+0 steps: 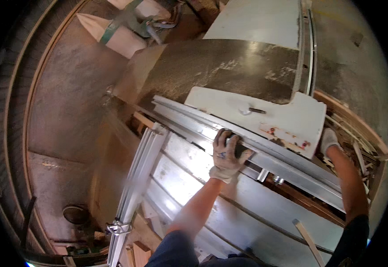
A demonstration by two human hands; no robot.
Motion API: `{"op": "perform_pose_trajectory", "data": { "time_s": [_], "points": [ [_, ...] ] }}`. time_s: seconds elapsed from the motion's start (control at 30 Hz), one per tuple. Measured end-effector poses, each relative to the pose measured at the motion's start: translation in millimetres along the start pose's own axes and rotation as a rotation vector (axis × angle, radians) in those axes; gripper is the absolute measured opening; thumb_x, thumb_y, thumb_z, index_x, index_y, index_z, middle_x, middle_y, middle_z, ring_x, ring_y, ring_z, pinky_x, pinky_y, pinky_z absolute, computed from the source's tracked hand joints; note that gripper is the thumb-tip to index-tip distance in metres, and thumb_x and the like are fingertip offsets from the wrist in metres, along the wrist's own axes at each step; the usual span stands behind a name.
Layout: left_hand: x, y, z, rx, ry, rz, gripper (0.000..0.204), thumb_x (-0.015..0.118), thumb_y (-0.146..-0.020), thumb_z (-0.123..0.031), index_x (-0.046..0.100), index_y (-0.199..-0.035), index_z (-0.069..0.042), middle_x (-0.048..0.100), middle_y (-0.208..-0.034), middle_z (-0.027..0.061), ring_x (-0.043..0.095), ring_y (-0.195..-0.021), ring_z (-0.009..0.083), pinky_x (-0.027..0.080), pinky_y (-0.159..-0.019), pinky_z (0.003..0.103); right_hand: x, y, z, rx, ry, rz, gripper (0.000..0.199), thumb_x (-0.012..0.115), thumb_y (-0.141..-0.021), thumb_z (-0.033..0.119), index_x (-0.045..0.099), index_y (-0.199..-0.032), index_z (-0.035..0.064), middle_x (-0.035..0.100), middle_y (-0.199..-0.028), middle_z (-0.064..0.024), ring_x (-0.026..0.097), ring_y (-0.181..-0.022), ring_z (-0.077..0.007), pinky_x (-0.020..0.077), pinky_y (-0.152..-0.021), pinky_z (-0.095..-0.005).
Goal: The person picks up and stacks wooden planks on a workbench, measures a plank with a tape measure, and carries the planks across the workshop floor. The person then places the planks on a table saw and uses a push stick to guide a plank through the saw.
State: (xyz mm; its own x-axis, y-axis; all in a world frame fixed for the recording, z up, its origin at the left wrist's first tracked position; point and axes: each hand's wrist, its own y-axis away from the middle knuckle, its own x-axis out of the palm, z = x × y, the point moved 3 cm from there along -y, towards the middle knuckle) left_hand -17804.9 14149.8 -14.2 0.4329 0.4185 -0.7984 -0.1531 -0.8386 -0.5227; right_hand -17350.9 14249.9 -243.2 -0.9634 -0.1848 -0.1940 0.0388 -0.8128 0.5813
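Note:
My left hand [227,155], in a pale work glove, is curled over a long aluminium rail [292,167] that lies slantwise across the machine. Part of a black block [245,150] shows between its thumb and fingers. Beyond the rail lies a white metal plate [229,99] with a small handle and rusty patches. My right hand [330,140], also gloved, reaches past the plate's right end, beside a bin of wood offcuts [358,155]. Its fingers point away and are mostly hidden, so whether they hold anything does not show.
A grooved, shiny metal table [180,160] lies under my left arm, with another rail [134,187] at its left end. The dusty dark machine top [194,64] spreads beyond. A wood strip [307,240] lies near my right arm. Dust bags [123,40] stand at the far left.

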Motion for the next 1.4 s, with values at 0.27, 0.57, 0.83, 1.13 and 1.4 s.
{"op": "perform_pose_trajectory", "data": {
  "time_s": [0.27, 0.57, 0.83, 1.13, 1.4],
  "points": [
    [20, -5, 5, 0.092, -0.022, -0.006, 0.076, 0.075, -0.087, -0.072, 0.064, -0.121, -0.004, 0.06, -0.124, 0.0218, 0.05, -0.129, 0.0461, 0.046, -0.106, 0.062, -28, -9, -6, 0.117, 0.619, -0.249, 0.03, 0.046, -0.11, 0.021, 0.067, -0.118, 0.0017, 0.067, -0.129, -0.0231, 0.065, -0.113, -0.0297, 0.0515, -0.099, -0.0445],
    [11, 9, 12, 0.022, -0.079, 0.009, 0.076, 0.076, -0.085, -0.071, 0.066, -0.118, -0.004, 0.06, -0.126, 0.0265, 0.053, -0.126, 0.0488, 0.047, -0.105, 0.063, 20, 81, 113, 0.032, 1.308, 0.057, 0.029, 0.068, -0.096, 0.019, 0.076, -0.117, 0.0013, 0.073, -0.124, -0.0256, 0.071, -0.116, -0.0397, 0.0576, -0.094, -0.0459],
    [-25, -37, -17, 0.069, -0.04, -0.002, 0.054, 0.081, -0.092, -0.048, 0.069, -0.125, -0.007, 0.066, -0.13, 0.0182, 0.059, -0.126, 0.0404, 0.049, -0.106, 0.056, 13, 233, 147, -0.25, 0.843, -0.138, 0.088, 0.072, -0.093, 0.06, 0.052, -0.151, -0.0025, 0.066, -0.139, -0.0294, 0.062, -0.132, -0.0433, 0.0464, -0.114, -0.0471],
    [59, -128, -12, 0.193, -0.304, 0.461, 0.049, 0.046, -0.109, -0.056, 0.075, -0.12, -0.018, 0.072, -0.134, 0.0111, 0.063, -0.131, 0.0311, 0.046, -0.115, 0.045, 25, 275, 101, -0.109, 1.104, -0.065, 0.108, 0.076, -0.083, 0.071, 0.043, -0.161, 0.0031, 0.049, -0.162, -0.0249, 0.05, -0.147, -0.0422, 0.0384, -0.123, -0.0473],
    [65, -154, -16, -0.317, -0.186, 0.568, 0.054, 0.042, -0.112, -0.056, 0.073, -0.121, -0.012, 0.078, -0.117, 0.0164, 0.073, -0.112, 0.0341, 0.054, -0.101, 0.043, 5, 301, 117, -0.082, 0.921, -0.053, 0.077, 0.089, -0.075, 0.041, 0.063, -0.137, 0.0029, 0.069, -0.13, -0.0235, 0.067, -0.123, -0.0381, 0.0528, -0.105, -0.0467]
  ]
}}
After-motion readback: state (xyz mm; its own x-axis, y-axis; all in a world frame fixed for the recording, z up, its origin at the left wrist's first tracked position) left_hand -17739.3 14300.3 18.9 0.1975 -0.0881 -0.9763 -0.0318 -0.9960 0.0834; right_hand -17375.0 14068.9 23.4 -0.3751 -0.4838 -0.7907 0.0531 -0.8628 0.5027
